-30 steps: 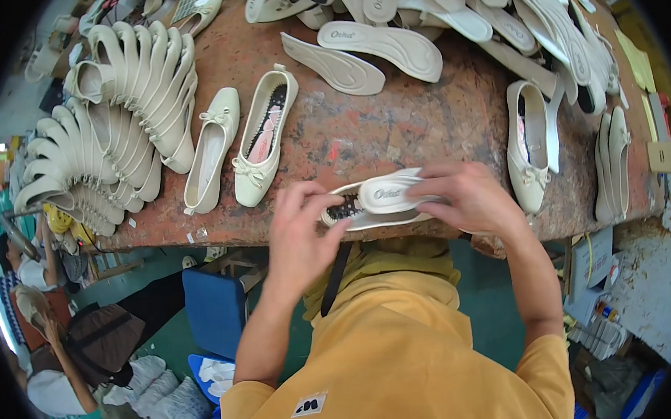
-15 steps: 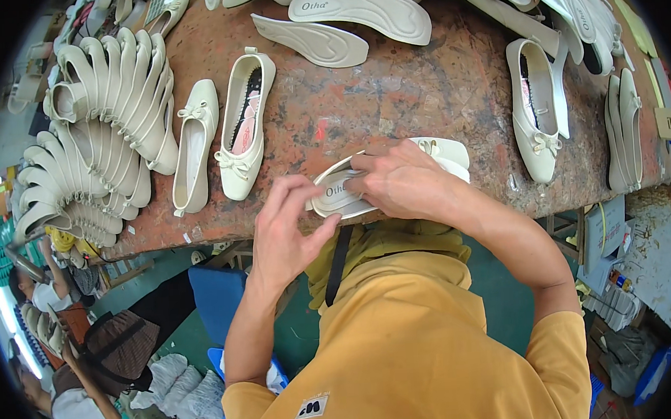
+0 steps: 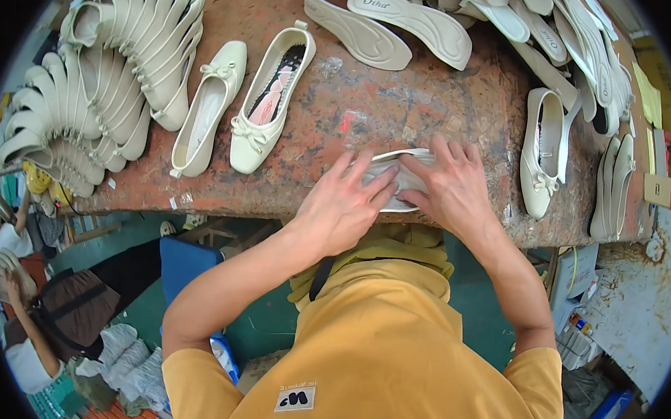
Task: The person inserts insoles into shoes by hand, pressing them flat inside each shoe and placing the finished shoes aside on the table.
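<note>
Between my hands, at the table's front edge, is a cream flat shoe (image 3: 406,180), mostly covered by my fingers. My left hand (image 3: 344,203) grips its left side, with fingertips reaching over the rim into the opening. On the other side, my right hand (image 3: 456,177) curls over the shoe, its thumb inside. The toe and bow are hidden. Left of my hands lie two cream flats with bows: a shoe (image 3: 273,98) showing a patterned, pink-marked inner sole, and a paler-lined shoe (image 3: 209,110).
Cream insoles (image 3: 415,26) are heaped along the far side. Rows of nested cream shoes (image 3: 159,59) curve at the left. Another bowed shoe (image 3: 541,155) lies to the right, near several stacked shoes (image 3: 612,189). A blue chair (image 3: 182,269) stands below the table; a co-worker (image 3: 68,299) is far left.
My left hand has gone from open beside the shoe's heel to gripping its side. My right hand has shifted to the other side. The whole view has tilted.
</note>
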A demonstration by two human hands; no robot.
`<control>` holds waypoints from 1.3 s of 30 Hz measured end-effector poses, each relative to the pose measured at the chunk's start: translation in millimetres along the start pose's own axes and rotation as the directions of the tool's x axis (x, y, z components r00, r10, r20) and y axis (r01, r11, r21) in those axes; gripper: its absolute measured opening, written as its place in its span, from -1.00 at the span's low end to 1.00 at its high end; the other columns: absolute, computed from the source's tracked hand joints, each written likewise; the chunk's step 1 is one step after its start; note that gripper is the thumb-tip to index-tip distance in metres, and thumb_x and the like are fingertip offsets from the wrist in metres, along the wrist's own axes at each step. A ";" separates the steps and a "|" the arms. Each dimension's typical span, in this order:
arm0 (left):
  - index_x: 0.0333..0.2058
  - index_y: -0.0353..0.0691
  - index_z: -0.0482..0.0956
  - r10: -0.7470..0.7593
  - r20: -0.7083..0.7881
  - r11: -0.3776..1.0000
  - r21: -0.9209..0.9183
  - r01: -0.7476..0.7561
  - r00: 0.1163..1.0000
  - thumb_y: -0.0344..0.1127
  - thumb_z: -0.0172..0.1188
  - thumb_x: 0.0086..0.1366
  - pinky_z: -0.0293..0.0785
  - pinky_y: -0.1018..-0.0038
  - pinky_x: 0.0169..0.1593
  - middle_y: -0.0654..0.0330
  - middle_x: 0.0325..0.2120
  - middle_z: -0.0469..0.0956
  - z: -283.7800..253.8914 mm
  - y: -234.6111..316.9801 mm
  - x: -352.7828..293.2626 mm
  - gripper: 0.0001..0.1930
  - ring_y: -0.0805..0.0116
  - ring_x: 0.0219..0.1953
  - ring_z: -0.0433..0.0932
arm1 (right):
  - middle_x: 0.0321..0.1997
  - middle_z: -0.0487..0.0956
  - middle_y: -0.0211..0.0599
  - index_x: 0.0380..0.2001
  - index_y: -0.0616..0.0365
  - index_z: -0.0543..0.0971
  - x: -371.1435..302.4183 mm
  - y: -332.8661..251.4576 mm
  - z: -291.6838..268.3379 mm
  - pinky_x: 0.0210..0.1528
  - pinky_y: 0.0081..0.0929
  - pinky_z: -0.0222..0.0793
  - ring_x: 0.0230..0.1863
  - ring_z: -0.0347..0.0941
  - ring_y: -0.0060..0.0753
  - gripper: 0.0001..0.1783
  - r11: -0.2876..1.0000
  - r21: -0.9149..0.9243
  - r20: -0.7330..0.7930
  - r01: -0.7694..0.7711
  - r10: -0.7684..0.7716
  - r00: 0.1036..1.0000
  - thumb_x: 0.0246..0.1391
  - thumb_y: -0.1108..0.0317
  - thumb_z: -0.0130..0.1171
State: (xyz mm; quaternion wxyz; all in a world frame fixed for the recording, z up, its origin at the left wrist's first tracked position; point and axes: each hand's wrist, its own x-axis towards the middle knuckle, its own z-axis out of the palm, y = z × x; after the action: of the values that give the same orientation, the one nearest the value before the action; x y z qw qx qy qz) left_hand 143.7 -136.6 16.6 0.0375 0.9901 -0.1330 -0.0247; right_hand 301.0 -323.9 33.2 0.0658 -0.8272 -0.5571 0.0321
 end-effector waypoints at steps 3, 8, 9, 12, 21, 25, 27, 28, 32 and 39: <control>0.46 0.06 0.49 -0.028 0.076 0.999 0.029 0.026 0.997 -0.19 0.37 0.27 0.34 0.14 0.31 0.40 0.52 0.37 11.1 1.1 -6.3 -0.26 0.11 0.38 0.35 | -0.03 0.65 -0.14 0.18 -0.15 0.72 -20.3 -5.8 -4.8 -0.06 -0.16 0.59 -0.09 0.64 -0.13 -0.40 0.843 0.485 -0.164 -0.232 0.349 0.923 0.01 0.27 0.61; 0.45 0.00 0.49 -0.058 0.119 0.998 0.008 0.058 0.991 -0.21 0.42 0.21 0.34 0.08 0.33 0.34 0.51 0.38 5.8 7.5 5.7 -0.22 0.08 0.35 0.39 | -0.23 0.66 -0.31 0.08 0.11 0.73 -53.1 -37.1 29.2 -0.23 -0.31 0.62 -0.29 0.65 -0.23 -0.45 0.616 0.736 -0.125 -0.282 0.532 0.837 -0.08 0.48 0.54; 0.45 0.00 0.49 -0.052 0.120 0.999 0.006 0.052 0.991 -0.21 0.42 0.21 0.34 0.08 0.33 0.34 0.51 0.38 -2.9 5.6 8.5 -0.22 0.08 0.35 0.39 | -0.25 0.63 -0.33 0.03 0.14 0.73 -48.9 -57.1 30.9 -0.24 -0.30 0.58 -0.28 0.64 -0.23 -0.49 0.930 0.335 -0.290 -0.148 0.251 0.923 -0.09 0.49 0.51; 0.44 -0.21 0.42 0.066 0.318 0.987 -0.157 -0.016 0.946 -0.20 0.42 0.26 0.01 -0.29 0.61 0.10 0.46 0.40 -18.9 -14.6 3.5 -0.22 -0.07 0.41 0.40 | -0.28 0.58 -0.33 -0.04 0.12 0.73 -23.5 -57.5 30.9 -0.12 -0.15 0.44 -0.15 0.58 -0.13 -0.62 0.966 0.095 -0.113 -0.242 0.252 0.961 0.03 0.36 0.46; 0.52 -0.18 0.33 0.342 0.166 0.933 0.051 -0.355 0.925 0.27 0.37 0.15 -0.27 -0.10 0.73 0.11 0.59 0.23 -8.7 4.6 42.9 0.05 0.21 0.63 0.19 | 0.57 0.38 0.01 0.49 0.09 0.44 -56.3 38.4 21.2 0.52 0.00 0.34 0.54 0.34 0.23 0.15 0.964 0.261 -0.109 -0.058 0.089 0.990 -0.24 0.15 0.73; 0.50 -0.27 0.32 0.341 0.305 0.931 0.020 -0.364 0.889 0.23 0.41 0.09 -0.29 -0.08 0.73 0.11 0.57 0.27 1.1 6.7 59.5 0.09 0.23 0.64 0.16 | 0.56 0.40 0.03 0.57 0.12 0.31 -58.3 55.0 44.5 0.56 0.02 0.34 0.57 0.31 0.23 0.33 0.817 0.562 -0.058 -0.129 0.194 0.979 -0.32 0.18 0.78; 0.38 -0.27 0.44 0.366 0.097 0.929 -0.100 -0.357 0.926 0.11 0.47 0.02 -0.22 -0.03 0.73 0.13 0.46 0.39 0.7 -3.5 36.4 -0.02 0.24 0.58 0.25 | 0.53 0.44 0.06 0.57 0.16 0.31 -53.2 54.8 52.1 0.57 -0.01 0.33 0.56 0.34 0.21 0.35 0.798 0.602 -0.125 -0.033 0.135 0.983 -0.33 0.19 0.80; 0.34 -0.27 0.48 0.359 0.045 0.928 -0.123 -0.351 0.932 0.06 0.50 0.00 -0.17 0.00 0.72 0.13 0.43 0.43 1.9 -3.3 38.6 -0.06 0.25 0.56 0.28 | 0.51 0.47 0.08 0.57 0.19 0.31 -49.8 52.7 49.8 0.58 0.00 0.31 0.55 0.35 0.22 0.32 0.807 0.588 -0.105 -0.055 0.144 0.984 -0.28 0.15 0.79; 0.50 -0.21 0.34 0.379 0.371 0.912 0.006 -0.410 0.848 0.04 0.52 0.13 0.11 0.06 0.63 0.08 0.57 0.27 -12.2 12.9 86.7 0.01 0.23 0.61 0.23 | 0.54 0.44 0.09 0.57 0.19 0.31 -50.0 65.0 57.9 0.61 -0.01 0.27 0.58 0.32 0.20 0.31 0.832 0.553 -0.115 -0.053 0.139 0.984 -0.24 0.09 0.78; 0.46 -0.14 0.39 -0.388 0.183 0.630 -0.663 0.405 0.903 -0.25 0.59 0.12 0.54 0.05 0.38 -0.10 0.35 0.55 -41.4 -31.3 -9.4 -0.08 -0.04 0.40 0.53 | 0.52 0.51 -0.28 0.33 0.01 0.63 -52.2 50.8 29.0 0.64 0.11 0.16 0.61 0.29 0.01 -0.15 0.844 0.534 -0.166 0.048 0.049 0.985 -0.06 0.07 0.66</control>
State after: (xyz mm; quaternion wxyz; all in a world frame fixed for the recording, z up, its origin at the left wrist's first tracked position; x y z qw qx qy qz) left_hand 145.3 -101.1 55.6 0.3931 0.9088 0.1060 -0.0909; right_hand 324.3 -388.9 -3.9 0.3424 -0.7756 -0.5177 0.1145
